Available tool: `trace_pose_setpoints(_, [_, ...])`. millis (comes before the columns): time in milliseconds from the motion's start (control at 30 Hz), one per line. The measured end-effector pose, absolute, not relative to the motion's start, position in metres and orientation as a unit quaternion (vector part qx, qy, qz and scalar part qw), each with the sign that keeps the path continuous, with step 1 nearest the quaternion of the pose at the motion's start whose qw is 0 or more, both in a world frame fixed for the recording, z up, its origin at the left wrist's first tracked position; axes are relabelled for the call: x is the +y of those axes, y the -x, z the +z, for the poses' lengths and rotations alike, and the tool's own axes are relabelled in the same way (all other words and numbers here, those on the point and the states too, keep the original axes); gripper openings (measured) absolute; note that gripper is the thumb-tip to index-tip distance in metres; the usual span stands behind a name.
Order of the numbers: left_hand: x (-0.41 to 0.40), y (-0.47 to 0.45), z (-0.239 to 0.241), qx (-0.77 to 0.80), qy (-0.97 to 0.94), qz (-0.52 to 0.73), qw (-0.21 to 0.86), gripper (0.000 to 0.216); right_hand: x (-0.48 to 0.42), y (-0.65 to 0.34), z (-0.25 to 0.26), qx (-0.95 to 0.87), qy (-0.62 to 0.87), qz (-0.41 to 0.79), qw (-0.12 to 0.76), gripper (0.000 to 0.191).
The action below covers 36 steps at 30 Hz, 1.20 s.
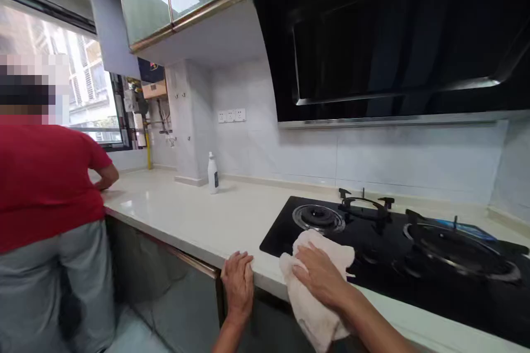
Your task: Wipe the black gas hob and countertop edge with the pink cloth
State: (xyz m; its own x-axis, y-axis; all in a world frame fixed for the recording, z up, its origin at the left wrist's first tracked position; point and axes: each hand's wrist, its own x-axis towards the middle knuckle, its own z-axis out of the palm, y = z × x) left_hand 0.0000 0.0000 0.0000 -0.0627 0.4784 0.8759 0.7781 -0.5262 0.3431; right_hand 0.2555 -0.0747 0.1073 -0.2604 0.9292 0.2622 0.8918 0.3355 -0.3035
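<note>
A white cloth [308, 309] is under my right hand [318, 276], its fingers curled over it at the front left edge of the black gas hob [281, 226]. Part of the cloth lies on the glass and the rest hangs over the counter's front edge. My left hand [238, 281] rests on the counter edge [265, 273] to the left of the cloth, fingers stretched out, holding nothing. Close behind the cloth is the hob's left burner [318, 218]. A black pan support [366, 204] stands at the back of the hob.
On the counter by the wall stands a white bottle [212, 174]. The black range hood [389, 55] overhangs the hob. At the far left, a person in a red top [49, 176] leans over the counter by the window. A second burner [459, 251] lies at right.
</note>
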Motion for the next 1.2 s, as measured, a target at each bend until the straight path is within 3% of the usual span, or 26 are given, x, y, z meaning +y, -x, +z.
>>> trace_pose_setpoints(367, [0.004, 0.003, 0.001, -0.444, 0.670, -0.569, 0.175, 0.034, -0.056, -0.205, 0.102, -0.795, 0.559, 0.028, 0.232, 0.048])
trace_pose_setpoints(800, [-0.008, 0.004, 0.023, -0.417, 0.694, -0.537, 0.239, 0.026, -0.101, -0.281, 0.083, -0.755, 0.585, -0.022, 0.295, 0.041])
trace_pose_setpoints(1200, [-0.068, -0.094, 0.054, -0.300, 0.791, -0.518, 0.126, 0.025, -0.160, -0.367, 0.080, -0.706, 0.663, -0.004, 0.251, 0.051])
